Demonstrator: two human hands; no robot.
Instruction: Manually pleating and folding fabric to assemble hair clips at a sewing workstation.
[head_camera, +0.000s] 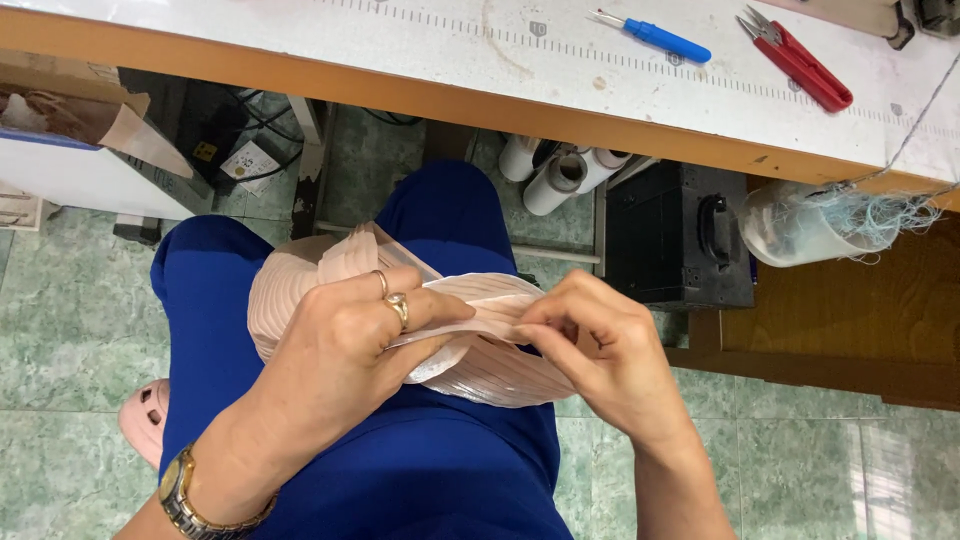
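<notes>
A stack of pale pink fabric pieces (290, 285) lies fanned across my lap, over blue trousers (440, 470). My left hand (350, 345), with two rings and a metal wristwatch, grips the stack from above. My right hand (600, 350) pinches the edge of the top pieces between thumb and fingers, close to the left hand's fingertips. The middle of the stack is hidden under both hands.
A work table (500, 95) with a printed ruler runs along the top, holding a blue seam ripper (655, 37) and red thread snips (800, 60). Below it are white thread cones (560, 175), a black box (675, 235), a plastic cup of thread scraps (810, 225), and a cardboard box (70, 110) at left. Green tiled floor.
</notes>
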